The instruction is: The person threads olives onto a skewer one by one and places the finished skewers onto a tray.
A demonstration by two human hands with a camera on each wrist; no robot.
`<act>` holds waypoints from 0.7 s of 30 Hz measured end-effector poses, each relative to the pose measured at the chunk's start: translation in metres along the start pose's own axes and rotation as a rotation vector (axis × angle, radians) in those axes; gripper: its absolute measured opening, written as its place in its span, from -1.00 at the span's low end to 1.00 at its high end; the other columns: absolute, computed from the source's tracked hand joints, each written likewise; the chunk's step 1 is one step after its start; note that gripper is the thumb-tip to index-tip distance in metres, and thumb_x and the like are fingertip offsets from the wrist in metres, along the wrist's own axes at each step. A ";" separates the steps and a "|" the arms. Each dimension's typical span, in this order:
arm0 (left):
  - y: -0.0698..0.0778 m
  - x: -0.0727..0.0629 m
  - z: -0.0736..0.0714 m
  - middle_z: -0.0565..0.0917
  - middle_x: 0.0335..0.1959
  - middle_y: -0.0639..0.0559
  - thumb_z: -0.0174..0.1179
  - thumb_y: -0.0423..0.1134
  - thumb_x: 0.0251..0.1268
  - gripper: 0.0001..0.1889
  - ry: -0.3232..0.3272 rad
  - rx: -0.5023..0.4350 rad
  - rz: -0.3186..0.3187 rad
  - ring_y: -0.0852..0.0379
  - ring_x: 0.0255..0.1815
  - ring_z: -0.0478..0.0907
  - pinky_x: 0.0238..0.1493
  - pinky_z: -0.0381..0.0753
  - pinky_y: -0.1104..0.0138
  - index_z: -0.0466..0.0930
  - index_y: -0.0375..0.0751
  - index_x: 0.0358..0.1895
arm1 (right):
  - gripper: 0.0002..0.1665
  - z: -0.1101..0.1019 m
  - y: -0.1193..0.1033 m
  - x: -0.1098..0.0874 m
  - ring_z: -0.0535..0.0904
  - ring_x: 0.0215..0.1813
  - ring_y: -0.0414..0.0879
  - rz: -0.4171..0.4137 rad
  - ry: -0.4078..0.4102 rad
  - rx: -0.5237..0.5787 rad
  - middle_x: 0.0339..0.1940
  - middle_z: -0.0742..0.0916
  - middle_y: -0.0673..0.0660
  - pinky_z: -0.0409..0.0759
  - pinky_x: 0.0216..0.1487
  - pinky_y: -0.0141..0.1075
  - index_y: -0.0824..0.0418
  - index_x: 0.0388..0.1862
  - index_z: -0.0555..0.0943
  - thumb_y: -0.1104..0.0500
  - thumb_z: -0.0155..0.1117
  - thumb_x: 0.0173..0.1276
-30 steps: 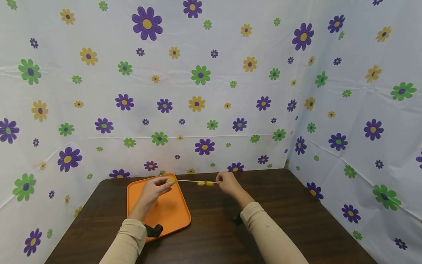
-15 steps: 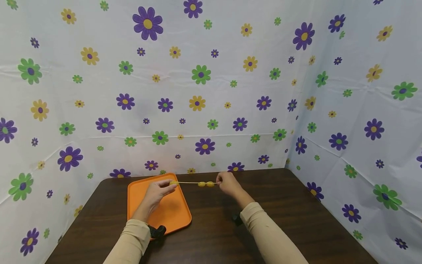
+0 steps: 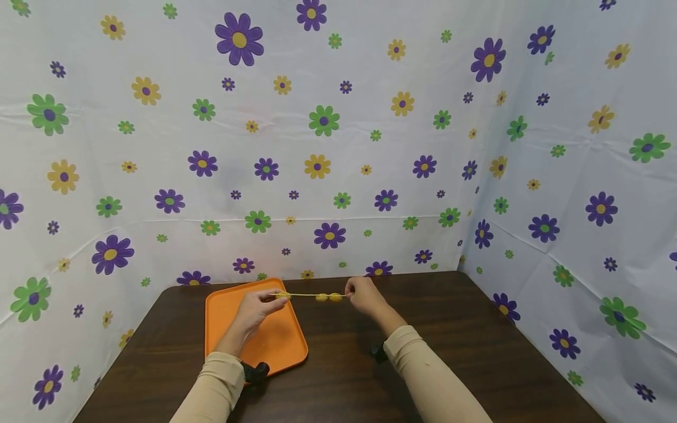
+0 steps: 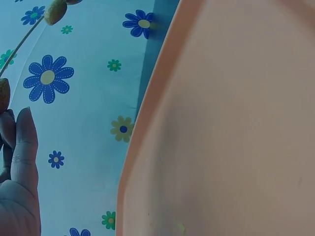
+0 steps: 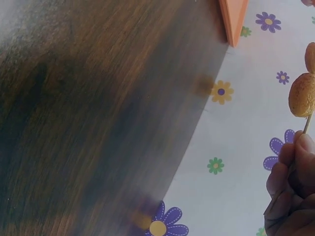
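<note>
1. Skewer — thin and nearly level — spans the gap between my two hands, raised above the bench.
2. My left hand pinches one end of it, thumb and fingers at the single yellow lump there.
3. My right hand grips the other end between thumb and curled fingers, just beside a pair of yellow lumps sitting side by side.
4. Orange tray lies on the bench below my left hand; seen from my head, that end of the skewer crosses its right edge.
5. Beige sleeves cover both my arms — and flowered cloth hangs behind the bench.
</note>
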State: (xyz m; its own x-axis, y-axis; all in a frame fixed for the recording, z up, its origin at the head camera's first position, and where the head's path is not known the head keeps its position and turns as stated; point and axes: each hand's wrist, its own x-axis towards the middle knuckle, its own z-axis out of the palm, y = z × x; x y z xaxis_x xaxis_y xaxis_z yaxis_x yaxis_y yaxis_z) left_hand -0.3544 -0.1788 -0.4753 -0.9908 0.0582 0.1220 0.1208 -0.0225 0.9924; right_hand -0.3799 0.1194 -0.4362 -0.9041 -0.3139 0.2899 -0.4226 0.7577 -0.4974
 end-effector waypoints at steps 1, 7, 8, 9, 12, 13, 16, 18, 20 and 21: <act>0.000 0.000 0.001 0.75 -0.23 -0.07 0.40 -0.37 0.28 -0.64 0.002 0.000 -0.002 0.07 -0.19 0.74 0.09 0.68 0.11 0.67 -0.50 0.08 | -0.79 0.000 0.000 0.000 0.46 -0.41 -0.12 0.000 0.000 0.001 -0.47 0.61 0.04 0.50 -0.38 -0.29 0.26 -0.46 0.62 0.52 0.22 0.26; -0.002 0.000 0.005 0.76 -0.21 -0.09 0.43 -0.34 0.26 -0.64 -0.005 0.045 0.012 -0.01 -0.13 0.73 0.00 0.73 0.21 0.70 -0.47 0.07 | -0.77 -0.001 0.000 0.000 0.45 -0.41 -0.13 -0.019 0.003 -0.001 -0.49 0.60 0.03 0.49 -0.38 -0.31 0.25 -0.47 0.62 0.52 0.22 0.25; -0.002 0.000 0.005 0.77 -0.20 -0.09 0.43 -0.33 0.25 -0.64 -0.004 0.050 0.013 0.00 -0.13 0.72 -0.02 0.73 0.26 0.70 -0.46 0.06 | -0.78 -0.001 0.000 0.000 0.45 -0.41 -0.13 -0.026 0.005 -0.002 -0.49 0.60 0.03 0.49 -0.39 -0.31 0.25 -0.48 0.62 0.52 0.22 0.25; -0.002 0.001 0.006 0.77 -0.19 -0.09 0.44 -0.31 0.25 -0.64 -0.006 0.057 0.013 0.01 -0.13 0.71 -0.04 0.73 0.31 0.71 -0.45 0.06 | -0.78 -0.001 0.000 0.000 0.45 -0.42 -0.13 -0.027 0.006 0.001 -0.50 0.60 0.03 0.49 -0.40 -0.31 0.25 -0.48 0.62 0.52 0.23 0.24; -0.002 0.002 0.008 0.77 -0.16 -0.07 0.45 -0.30 0.25 -0.65 -0.001 0.043 -0.002 0.08 -0.14 0.70 -0.06 0.71 0.38 0.72 -0.42 0.04 | -0.82 0.000 0.000 0.000 0.45 -0.43 -0.13 -0.027 0.003 0.012 -0.51 0.60 0.03 0.49 -0.42 -0.33 0.31 -0.47 0.64 0.52 0.24 0.25; -0.002 0.002 0.008 0.77 -0.16 -0.06 0.43 -0.31 0.26 -0.66 -0.003 0.033 -0.004 0.12 -0.16 0.69 -0.06 0.71 0.38 0.72 -0.42 0.04 | -0.83 0.001 0.000 0.000 0.45 -0.43 -0.14 -0.026 0.001 0.014 -0.51 0.60 0.03 0.49 -0.43 -0.33 0.33 -0.46 0.65 0.52 0.25 0.25; -0.002 0.001 0.010 0.77 -0.16 -0.05 0.41 -0.35 0.28 -0.64 0.000 -0.017 -0.003 0.15 -0.18 0.71 -0.05 0.72 0.36 0.68 -0.48 0.09 | -0.87 0.001 0.000 0.000 0.45 -0.44 -0.13 -0.017 -0.009 0.033 -0.51 0.60 0.04 0.48 -0.43 -0.33 0.38 -0.42 0.67 0.52 0.25 0.27; -0.003 0.001 0.012 0.77 -0.17 -0.05 0.39 -0.39 0.28 -0.63 0.001 -0.052 0.004 0.06 -0.15 0.74 -0.05 0.73 0.33 0.66 -0.51 0.11 | -0.85 0.001 0.000 0.000 0.45 -0.43 -0.13 -0.015 -0.011 0.039 -0.51 0.59 0.04 0.48 -0.43 -0.33 0.35 -0.44 0.65 0.52 0.24 0.27; -0.004 0.002 0.014 0.77 -0.19 -0.06 0.40 -0.42 0.26 -0.63 0.008 -0.076 0.011 -0.02 -0.12 0.75 -0.05 0.74 0.29 0.66 -0.52 0.10 | -0.83 0.001 0.001 -0.001 0.44 -0.43 -0.13 -0.018 -0.011 0.045 -0.51 0.59 0.04 0.47 -0.44 -0.34 0.33 -0.45 0.64 0.52 0.24 0.27; -0.005 0.002 0.015 0.77 -0.20 -0.06 0.40 -0.43 0.25 -0.66 0.011 -0.084 0.010 -0.05 -0.11 0.75 -0.05 0.74 0.28 0.68 -0.49 0.07 | -0.82 0.000 0.001 -0.001 0.44 -0.43 -0.13 -0.023 -0.007 0.044 -0.51 0.59 0.04 0.47 -0.44 -0.34 0.32 -0.46 0.64 0.52 0.24 0.27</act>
State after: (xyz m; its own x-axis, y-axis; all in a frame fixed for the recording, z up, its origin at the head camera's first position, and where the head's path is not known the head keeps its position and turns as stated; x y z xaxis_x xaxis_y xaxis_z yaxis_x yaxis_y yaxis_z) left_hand -0.3561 -0.1638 -0.4797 -0.9902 0.0465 0.1317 0.1261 -0.1070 0.9862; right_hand -0.3795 0.1200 -0.4369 -0.8944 -0.3352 0.2961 -0.4456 0.7242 -0.5262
